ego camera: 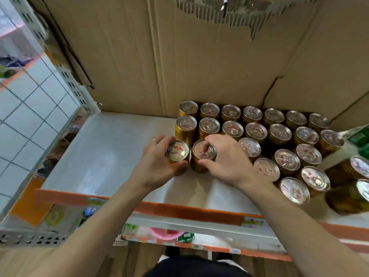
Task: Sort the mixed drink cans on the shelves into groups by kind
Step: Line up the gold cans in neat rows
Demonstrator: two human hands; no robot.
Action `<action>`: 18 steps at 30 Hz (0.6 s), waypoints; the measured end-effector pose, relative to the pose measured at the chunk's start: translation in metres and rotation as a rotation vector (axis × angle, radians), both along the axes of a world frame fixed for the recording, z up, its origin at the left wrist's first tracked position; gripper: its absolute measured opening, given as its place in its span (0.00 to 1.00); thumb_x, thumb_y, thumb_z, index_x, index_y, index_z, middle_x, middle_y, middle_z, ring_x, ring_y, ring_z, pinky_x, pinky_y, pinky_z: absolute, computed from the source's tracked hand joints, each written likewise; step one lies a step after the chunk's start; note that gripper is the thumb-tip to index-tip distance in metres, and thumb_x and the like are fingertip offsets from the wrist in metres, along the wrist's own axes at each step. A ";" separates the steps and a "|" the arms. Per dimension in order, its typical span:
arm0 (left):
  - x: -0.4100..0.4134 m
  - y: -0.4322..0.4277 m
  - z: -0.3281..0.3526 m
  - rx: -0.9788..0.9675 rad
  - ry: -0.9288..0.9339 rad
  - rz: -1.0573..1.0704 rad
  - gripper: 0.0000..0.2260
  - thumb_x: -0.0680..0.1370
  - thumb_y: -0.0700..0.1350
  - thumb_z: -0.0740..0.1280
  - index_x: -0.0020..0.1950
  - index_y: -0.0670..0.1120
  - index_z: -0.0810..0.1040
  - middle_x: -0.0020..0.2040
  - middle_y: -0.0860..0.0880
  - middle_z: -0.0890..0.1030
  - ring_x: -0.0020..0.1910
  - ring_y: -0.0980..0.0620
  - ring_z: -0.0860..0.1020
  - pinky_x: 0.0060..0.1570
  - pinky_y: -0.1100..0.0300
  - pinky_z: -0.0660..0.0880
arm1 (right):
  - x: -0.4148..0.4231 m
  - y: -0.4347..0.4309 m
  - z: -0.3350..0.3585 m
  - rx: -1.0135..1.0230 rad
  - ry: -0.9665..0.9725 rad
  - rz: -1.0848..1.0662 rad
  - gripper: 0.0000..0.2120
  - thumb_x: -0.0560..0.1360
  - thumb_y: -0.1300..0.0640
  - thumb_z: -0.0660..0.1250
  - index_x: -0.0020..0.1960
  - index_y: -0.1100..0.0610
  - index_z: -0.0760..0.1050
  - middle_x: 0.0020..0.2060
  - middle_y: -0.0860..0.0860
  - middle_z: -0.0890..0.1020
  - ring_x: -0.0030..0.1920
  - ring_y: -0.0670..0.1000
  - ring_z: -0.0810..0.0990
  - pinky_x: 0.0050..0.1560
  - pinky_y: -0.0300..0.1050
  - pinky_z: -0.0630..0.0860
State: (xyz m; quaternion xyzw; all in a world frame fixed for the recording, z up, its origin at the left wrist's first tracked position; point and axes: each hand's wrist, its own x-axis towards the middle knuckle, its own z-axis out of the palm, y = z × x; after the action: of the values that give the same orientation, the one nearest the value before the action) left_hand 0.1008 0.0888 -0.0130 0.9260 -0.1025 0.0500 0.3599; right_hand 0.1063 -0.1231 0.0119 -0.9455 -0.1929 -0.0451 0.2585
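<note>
Several gold cans with silver pull-tab lids (256,130) stand in rows on a white shelf (111,148). My left hand (154,166) is wrapped around the leftmost gold can (177,151) at the front of the group. Just to its right, my right hand (227,158) grips a second gold can (201,151) from above, fingers over its lid. Both cans stand upright on the shelf and almost touch. Green cans or packs (359,136) show at the far right edge.
A cardboard sheet (159,56) forms the back wall behind the cans. The shelf's front edge carries an orange strip (179,211). Bare shelf lies left of the cans. A lower shelf with colourful goods (165,233) shows below. A tiled floor (30,100) lies left.
</note>
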 end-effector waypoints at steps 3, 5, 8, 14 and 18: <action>0.004 0.001 -0.007 0.009 0.001 -0.020 0.29 0.68 0.52 0.79 0.65 0.44 0.75 0.56 0.48 0.73 0.57 0.50 0.70 0.55 0.64 0.68 | -0.001 0.011 -0.009 0.009 -0.029 -0.098 0.12 0.70 0.51 0.75 0.42 0.49 0.71 0.43 0.44 0.76 0.47 0.49 0.73 0.46 0.43 0.69; 0.009 0.000 -0.009 -0.004 -0.009 -0.026 0.28 0.69 0.51 0.79 0.65 0.44 0.76 0.55 0.50 0.72 0.57 0.48 0.71 0.54 0.63 0.67 | 0.001 0.014 -0.010 0.010 -0.018 -0.136 0.12 0.71 0.51 0.75 0.42 0.49 0.71 0.43 0.44 0.76 0.47 0.48 0.72 0.45 0.41 0.68; 0.020 0.000 -0.011 -0.023 -0.003 -0.033 0.28 0.69 0.50 0.79 0.65 0.44 0.76 0.55 0.48 0.72 0.58 0.45 0.72 0.58 0.56 0.70 | 0.003 0.015 -0.010 0.019 -0.011 -0.153 0.11 0.72 0.51 0.75 0.41 0.50 0.72 0.45 0.46 0.78 0.51 0.49 0.75 0.51 0.44 0.73; 0.033 -0.002 -0.012 -0.058 0.017 -0.047 0.28 0.70 0.49 0.79 0.66 0.45 0.76 0.59 0.46 0.73 0.61 0.45 0.72 0.64 0.47 0.72 | -0.007 0.011 -0.013 -0.075 -0.056 -0.263 0.14 0.72 0.45 0.73 0.51 0.54 0.79 0.66 0.51 0.75 0.68 0.53 0.69 0.63 0.50 0.71; 0.029 -0.009 -0.005 0.118 -0.178 -0.078 0.32 0.68 0.56 0.76 0.69 0.49 0.72 0.67 0.47 0.70 0.66 0.44 0.64 0.68 0.49 0.65 | -0.024 -0.011 0.002 -0.034 -0.100 -0.276 0.12 0.72 0.48 0.73 0.51 0.53 0.80 0.63 0.50 0.76 0.66 0.52 0.70 0.64 0.53 0.71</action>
State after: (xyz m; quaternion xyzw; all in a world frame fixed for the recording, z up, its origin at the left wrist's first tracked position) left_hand 0.1297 0.0801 -0.0175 0.9328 -0.1728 0.1119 0.2957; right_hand 0.0819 -0.1345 0.0135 -0.9638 -0.0745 -0.1239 0.2239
